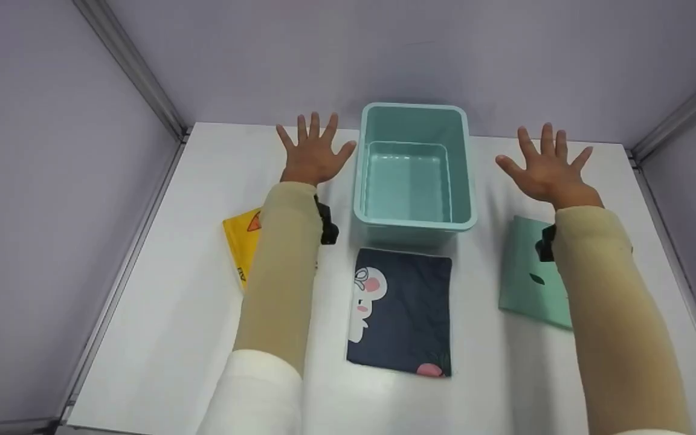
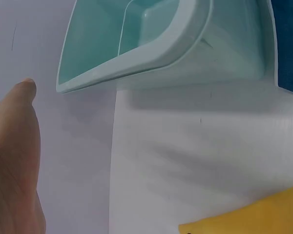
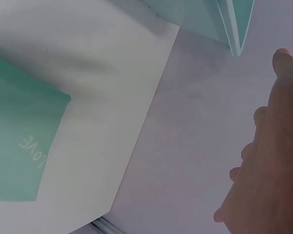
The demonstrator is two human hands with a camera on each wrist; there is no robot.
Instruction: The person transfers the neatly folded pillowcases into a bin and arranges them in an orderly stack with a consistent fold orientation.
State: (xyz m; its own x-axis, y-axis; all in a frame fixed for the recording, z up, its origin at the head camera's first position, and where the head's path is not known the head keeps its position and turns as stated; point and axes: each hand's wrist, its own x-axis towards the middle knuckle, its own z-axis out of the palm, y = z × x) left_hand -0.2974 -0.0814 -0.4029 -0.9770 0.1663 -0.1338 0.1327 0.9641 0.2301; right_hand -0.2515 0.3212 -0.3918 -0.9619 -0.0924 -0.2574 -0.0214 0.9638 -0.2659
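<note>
Your left hand (image 1: 313,158) and right hand (image 1: 547,174) spread fingers (image 1: 315,128) wide, flanking one bin (image 1: 415,227), long axis running away from you, near three cloths (image 1: 414,314).

A plain beige sleeve (image 1: 277,272) covers the left forearm and ends in a rounded edge at the wrist; further up, a white sleeve (image 1: 257,393) overlaps it with a wide, smooth band. The right forearm wears a matching beige sleeve (image 1: 623,314), with a sliver of white fabric (image 1: 653,432) at its upper end. On the thumb side, each wrist carries a small, angular black device, left (image 1: 327,225) and right (image 1: 545,243). Both hands, left (image 1: 312,156) and right (image 1: 547,172), are bare, five-fingered and ungloved.
</note>
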